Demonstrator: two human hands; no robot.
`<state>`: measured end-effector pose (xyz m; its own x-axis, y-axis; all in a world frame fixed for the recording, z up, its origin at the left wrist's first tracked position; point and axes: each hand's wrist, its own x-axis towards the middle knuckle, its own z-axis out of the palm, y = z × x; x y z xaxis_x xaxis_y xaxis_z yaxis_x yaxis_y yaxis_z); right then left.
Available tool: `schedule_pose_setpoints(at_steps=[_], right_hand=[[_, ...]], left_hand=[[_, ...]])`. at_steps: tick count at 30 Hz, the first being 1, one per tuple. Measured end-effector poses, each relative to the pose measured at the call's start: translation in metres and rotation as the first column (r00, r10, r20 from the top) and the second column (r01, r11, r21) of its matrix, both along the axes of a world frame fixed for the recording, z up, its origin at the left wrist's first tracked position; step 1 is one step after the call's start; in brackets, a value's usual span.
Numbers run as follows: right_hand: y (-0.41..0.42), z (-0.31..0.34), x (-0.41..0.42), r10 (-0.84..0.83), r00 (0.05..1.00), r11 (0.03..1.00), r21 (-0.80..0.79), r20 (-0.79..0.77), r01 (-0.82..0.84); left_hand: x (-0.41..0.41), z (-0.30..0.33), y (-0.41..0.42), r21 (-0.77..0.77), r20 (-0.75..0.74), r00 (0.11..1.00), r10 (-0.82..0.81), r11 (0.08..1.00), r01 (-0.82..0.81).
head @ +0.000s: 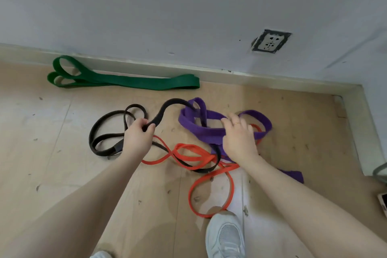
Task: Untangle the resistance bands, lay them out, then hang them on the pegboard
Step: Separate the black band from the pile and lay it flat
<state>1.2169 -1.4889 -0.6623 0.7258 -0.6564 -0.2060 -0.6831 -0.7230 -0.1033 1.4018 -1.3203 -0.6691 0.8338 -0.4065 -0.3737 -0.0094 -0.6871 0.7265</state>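
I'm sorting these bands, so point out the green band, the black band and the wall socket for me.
green band (134,81): head view, middle of its flat folded length.
black band (167,108): head view, raised stretch above the left hand.
wall socket (271,41): head view, centre of its faceplate.

Pale wood-look floor (52,174), scuffed and speckled. At eleven o'clock, the green band (125,80) lies flat along the baseboard. Centre: black band (98,130), purple band (209,131) and orange band (194,156) tangled together. White shoe (226,236) at six o'clock.
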Motion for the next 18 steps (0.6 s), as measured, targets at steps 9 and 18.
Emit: schedule_pose_setpoints(at_steps=[9,18], right_hand=[[0.013,-0.072,0.060,0.400,0.883,0.888,-0.133,-0.246,-0.440],[0.010,-0.069,0.059,0.306,0.933,0.948,-0.032,-0.189,-0.317]], left_hand=[[-0.014,0.012,-0.016,-0.239,-0.165,0.981,0.102,0.961,-0.141],[0.002,0.013,-0.014,-0.297,-0.290,0.918,0.270,0.887,-0.355]])
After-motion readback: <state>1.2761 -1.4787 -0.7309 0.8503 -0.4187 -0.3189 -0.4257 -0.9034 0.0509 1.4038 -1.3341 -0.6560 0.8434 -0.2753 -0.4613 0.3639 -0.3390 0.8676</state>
